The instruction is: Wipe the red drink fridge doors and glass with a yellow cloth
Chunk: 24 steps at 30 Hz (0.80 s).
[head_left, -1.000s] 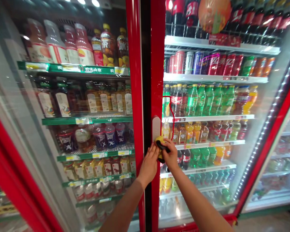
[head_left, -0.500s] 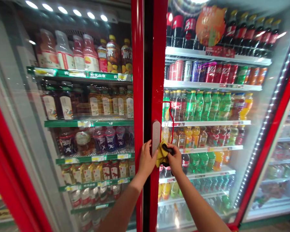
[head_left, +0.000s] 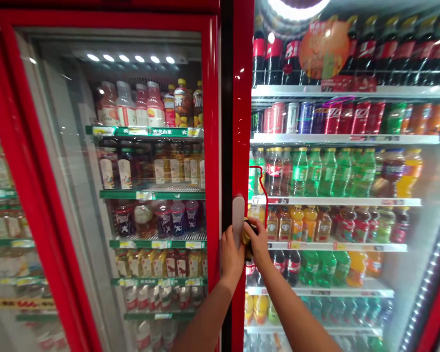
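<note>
A grey vertical door handle (head_left: 238,220) is fixed on the red door frame (head_left: 242,122) of the right-hand drinks fridge. My left hand (head_left: 231,256) is wrapped round the handle's lower end, fingers on its left and thumb on the right. Just right of it, my right hand (head_left: 258,242) is closed on a yellow cloth (head_left: 246,237) with a black part, pressed against the handle's side. Most of the cloth is hidden behind my fingers. Behind the glass nearby stand small bottles with brown labels (head_left: 272,227).
Shelves of bottles and cans fill the right fridge, with green bottles (head_left: 329,168) in the middle. A round orange sticker (head_left: 324,49) is on its glass. To the left is another red-framed fridge door (head_left: 209,146) with green-edged shelves (head_left: 154,194).
The view has shifted, showing more of the left fridge. My right hand has moved in closer to the handle, and less of the yellow cloth shows. My left hand stays at the handle.
</note>
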{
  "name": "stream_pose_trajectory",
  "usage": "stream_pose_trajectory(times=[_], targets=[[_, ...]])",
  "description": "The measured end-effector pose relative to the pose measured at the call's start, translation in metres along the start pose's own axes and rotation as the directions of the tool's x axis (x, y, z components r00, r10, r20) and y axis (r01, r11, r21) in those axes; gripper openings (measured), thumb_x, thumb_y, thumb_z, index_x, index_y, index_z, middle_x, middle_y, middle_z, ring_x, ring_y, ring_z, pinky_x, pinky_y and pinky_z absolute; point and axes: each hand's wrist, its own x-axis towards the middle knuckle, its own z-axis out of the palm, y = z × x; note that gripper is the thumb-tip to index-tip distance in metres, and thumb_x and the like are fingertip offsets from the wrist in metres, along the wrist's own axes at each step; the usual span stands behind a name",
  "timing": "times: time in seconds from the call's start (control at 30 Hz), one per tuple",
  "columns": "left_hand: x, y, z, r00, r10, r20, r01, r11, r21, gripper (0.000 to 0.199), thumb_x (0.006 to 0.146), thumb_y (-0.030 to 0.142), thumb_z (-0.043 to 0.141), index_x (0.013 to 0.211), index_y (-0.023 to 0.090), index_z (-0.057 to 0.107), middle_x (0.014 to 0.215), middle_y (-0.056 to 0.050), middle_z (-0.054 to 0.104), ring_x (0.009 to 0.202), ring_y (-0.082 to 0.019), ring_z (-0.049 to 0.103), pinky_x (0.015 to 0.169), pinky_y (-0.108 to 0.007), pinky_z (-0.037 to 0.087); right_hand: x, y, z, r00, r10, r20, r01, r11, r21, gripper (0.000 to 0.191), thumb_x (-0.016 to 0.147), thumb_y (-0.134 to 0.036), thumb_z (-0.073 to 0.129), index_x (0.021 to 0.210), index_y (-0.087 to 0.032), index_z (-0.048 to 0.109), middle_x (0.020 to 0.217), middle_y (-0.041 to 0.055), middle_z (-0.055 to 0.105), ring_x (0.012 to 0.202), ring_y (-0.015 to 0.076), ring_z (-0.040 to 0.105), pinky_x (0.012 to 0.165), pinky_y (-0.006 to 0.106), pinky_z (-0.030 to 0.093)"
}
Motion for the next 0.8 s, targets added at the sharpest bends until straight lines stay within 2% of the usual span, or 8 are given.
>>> stream_pose_trajectory(times=[0.07, 0.13, 0.27, 0.43, 0.63, 0.73, 0.8], targets=[[-0.001, 0.004, 0.003, 1.0, -0.007, -0.004, 0.007, 1.0, 0.014, 0.058, 0.081, 0.006, 0.055, 0.137, 0.018, 0.046, 0.135, -0.016, 0.059, 0.131, -0.028, 0.056, 0.11, -0.045, 0.046, 0.005, -0.011, 0.007, 0.999, 0.041, -0.036, -0.044, 0.997, -0.068, 0.042, 0.074, -0.05, 0.075, 0.103, -0.019, 0.07, 0.098, 0.0071, 0.074, 0.09, 0.0233, 0.067, 0.082, 0.035, 0.052], [-0.003, 0.007, 0.006, 1.0, -0.014, -0.01, 0.014, 1.0, 0.023, 0.057, 0.082, 0.006, 0.055, 0.137, 0.019, 0.047, 0.134, -0.015, 0.061, 0.131, -0.027, 0.057, 0.11, -0.044, 0.046, 0.011, -0.019, 0.014, 0.995, 0.095, -0.038, -0.099, 0.988, -0.119, 0.042, 0.07, -0.055, 0.077, 0.093, -0.02, 0.07, 0.085, 0.0039, 0.072, 0.079, 0.0218, 0.064, 0.072, 0.032, 0.05], [-0.008, 0.012, 0.013, 1.0, -0.011, -0.02, 0.012, 0.998, 0.06, 0.06, 0.082, 0.007, 0.055, 0.14, 0.016, 0.044, 0.137, -0.017, 0.059, 0.133, -0.027, 0.056, 0.112, -0.043, 0.045, 0.023, -0.026, 0.018, 0.987, 0.156, 0.038, -0.15, 0.981, -0.119, 0.04, 0.078, -0.062, 0.066, 0.076, -0.022, 0.064, 0.064, -0.0005, 0.064, 0.062, 0.0182, 0.055, 0.057, 0.028, 0.041], [-0.022, 0.015, 0.03, 0.998, -0.029, -0.046, 0.036, 0.989, 0.143, 0.071, 0.082, 0.005, 0.051, 0.15, 0.013, 0.034, 0.143, -0.021, 0.053, 0.141, -0.03, 0.048, 0.114, -0.046, 0.043, 0.028, -0.022, 0.003, 0.964, 0.173, 0.203, -0.163, 0.984, -0.068, 0.042, 0.084, -0.064, 0.058, 0.076, -0.023, 0.061, 0.064, -0.0016, 0.063, 0.061, 0.0173, 0.055, 0.056, 0.028, 0.041], [-0.029, 0.017, 0.046, 0.997, -0.024, -0.069, 0.039, 0.974, 0.222, 0.065, 0.086, 0.011, 0.053, 0.149, 0.012, 0.035, 0.137, -0.023, 0.056, 0.133, -0.033, 0.054, 0.111, -0.049, 0.044, 0.024, -0.014, -0.005, 0.952, 0.183, 0.246, -0.172, 0.983, -0.067, 0.041, 0.086, -0.064, 0.055, 0.079, -0.024, 0.06, 0.07, -0.0001, 0.067, 0.065, 0.0182, 0.059, 0.06, 0.029, 0.045], [-0.03, 0.015, 0.048, 0.998, -0.04, -0.057, 0.052, 0.971, 0.232, 0.053, 0.09, 0.013, 0.05, 0.142, 0.009, 0.041, 0.135, -0.025, 0.056, 0.13, -0.034, 0.056, 0.109, -0.051, 0.045, 0.02, -0.013, -0.008, 0.951, 0.192, 0.243, -0.179, 0.981, -0.073, 0.04, 0.087, -0.063, 0.054, 0.079, -0.024, 0.058, 0.07, -0.0003, 0.067, 0.066, 0.0179, 0.059, 0.061, 0.029, 0.045], [-0.031, 0.014, 0.048, 0.998, -0.047, -0.045, 0.057, 0.969, 0.239, 0.047, 0.092, 0.014, 0.049, 0.138, 0.011, 0.043, 0.132, -0.024, 0.059, 0.127, -0.032, 0.058, 0.107, -0.05, 0.046, 0.017, -0.013, -0.01, 0.951, 0.2, 0.234, -0.187, 0.979, -0.077, 0.039, 0.087, -0.063, 0.054, 0.079, -0.024, 0.057, 0.07, -0.0007, 0.067, 0.066, 0.0175, 0.058, 0.061, 0.029, 0.045]])
